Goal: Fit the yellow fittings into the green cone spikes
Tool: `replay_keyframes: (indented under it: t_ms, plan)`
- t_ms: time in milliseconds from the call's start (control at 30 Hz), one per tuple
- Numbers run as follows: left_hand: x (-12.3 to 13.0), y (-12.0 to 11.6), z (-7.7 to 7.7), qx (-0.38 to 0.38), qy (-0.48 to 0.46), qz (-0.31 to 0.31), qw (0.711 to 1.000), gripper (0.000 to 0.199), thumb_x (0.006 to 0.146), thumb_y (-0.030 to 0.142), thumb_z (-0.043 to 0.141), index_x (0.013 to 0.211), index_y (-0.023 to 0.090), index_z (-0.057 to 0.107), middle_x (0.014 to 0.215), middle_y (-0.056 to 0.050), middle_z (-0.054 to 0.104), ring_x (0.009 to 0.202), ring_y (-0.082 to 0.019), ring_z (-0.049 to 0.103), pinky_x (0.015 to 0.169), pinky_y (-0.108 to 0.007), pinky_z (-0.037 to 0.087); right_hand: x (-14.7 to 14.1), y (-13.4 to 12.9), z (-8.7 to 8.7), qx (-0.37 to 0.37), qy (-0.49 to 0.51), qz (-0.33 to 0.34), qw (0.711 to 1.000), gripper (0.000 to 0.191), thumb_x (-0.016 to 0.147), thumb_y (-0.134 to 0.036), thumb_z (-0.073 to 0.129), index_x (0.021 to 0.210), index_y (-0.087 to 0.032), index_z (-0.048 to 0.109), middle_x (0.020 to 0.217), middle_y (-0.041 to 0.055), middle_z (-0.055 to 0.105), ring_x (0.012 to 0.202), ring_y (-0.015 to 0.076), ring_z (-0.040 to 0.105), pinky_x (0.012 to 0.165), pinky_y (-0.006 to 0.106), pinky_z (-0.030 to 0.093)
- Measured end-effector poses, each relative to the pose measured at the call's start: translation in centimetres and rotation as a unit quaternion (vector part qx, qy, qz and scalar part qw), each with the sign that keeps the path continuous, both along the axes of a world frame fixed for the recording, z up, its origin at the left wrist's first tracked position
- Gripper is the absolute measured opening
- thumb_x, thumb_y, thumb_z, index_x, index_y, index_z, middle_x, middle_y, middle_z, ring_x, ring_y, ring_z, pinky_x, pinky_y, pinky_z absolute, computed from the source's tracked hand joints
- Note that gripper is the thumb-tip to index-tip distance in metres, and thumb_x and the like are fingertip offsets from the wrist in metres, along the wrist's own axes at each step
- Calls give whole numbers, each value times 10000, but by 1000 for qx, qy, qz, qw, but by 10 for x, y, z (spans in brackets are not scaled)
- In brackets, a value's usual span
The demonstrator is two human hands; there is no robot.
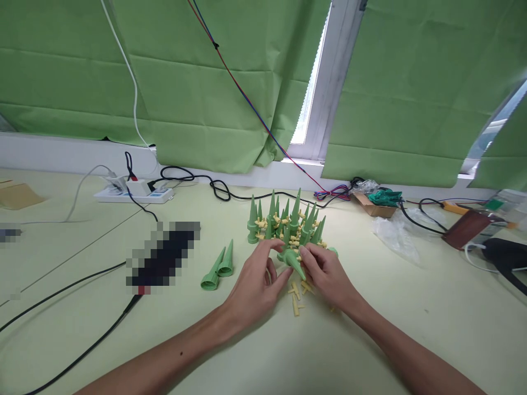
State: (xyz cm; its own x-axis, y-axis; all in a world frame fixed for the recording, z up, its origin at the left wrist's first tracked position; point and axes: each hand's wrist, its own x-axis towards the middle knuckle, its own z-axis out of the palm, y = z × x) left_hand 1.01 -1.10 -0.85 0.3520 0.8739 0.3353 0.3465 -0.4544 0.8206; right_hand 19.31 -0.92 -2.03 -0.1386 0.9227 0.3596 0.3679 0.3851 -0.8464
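A green plastic cone-shaped spike (293,261) lies slantwise between my hands, its tip toward me. My left hand (260,278) curls around its wide end, with index finger and thumb on either side of it. Close against its right side, my right hand (326,270) is closed in a pinch; whatever lies between the fingertips is hidden. Just behind stands a cluster of upright green spikes (272,207) with small yellow T-shaped connectors (262,223) among them. Several loose yellow connectors (295,305) lie on the table below my hands. Two more spikes (212,274) rest left of my left hand.
A pixelated dark object (167,255) with a black cable lies on the left. Farther back are a white power strip (160,196) and tangled black cable (220,191). At right sit a small cardboard box (373,206), clear plastic bags (397,236) and a dark red box (469,230).
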Motion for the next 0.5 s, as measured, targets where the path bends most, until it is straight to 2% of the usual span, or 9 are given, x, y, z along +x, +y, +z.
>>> replay_keyframes:
  t_ms: [133, 233, 333, 500]
  plan:
    - [3, 4, 0, -115, -82, -5, 990, 322, 899, 455, 561, 1120, 231, 490, 1119, -51, 568, 517, -58, 514, 437, -203, 417, 1, 0, 0, 2, 16, -14, 1000, 398, 1003, -434, 412, 674, -219, 349, 561, -60, 337, 497, 109, 330, 482, 252, 279]
    - [4, 8, 0, -210, -136, -41, 967, 350, 898, 531, 534, 1023, 208, 484, 966, -28, 589, 427, -54, 503, 351, -193, 372, 0, 0, 2, 9, 6, -19, 1000, 388, 1002, -427, 424, 680, -216, 377, 568, -61, 339, 506, 110, 328, 494, 256, 283]
    - [5, 9, 2, -283, -164, -76, 942, 380, 895, 564, 531, 915, 186, 495, 790, 4, 581, 412, -68, 515, 345, -189, 383, 0, -1, 3, 20, -8, -14, 1000, 381, 1003, -413, 426, 680, -213, 392, 572, -61, 337, 513, 111, 319, 502, 259, 283]
    - [6, 7, 7, -358, -184, -98, 910, 407, 875, 561, 581, 838, 160, 522, 687, 5, 572, 429, -73, 526, 349, -175, 388, 0, -2, 4, 22, -21, -3, 1000, 354, 1003, -392, 427, 700, -208, 424, 573, -61, 347, 512, 111, 319, 501, 259, 278]
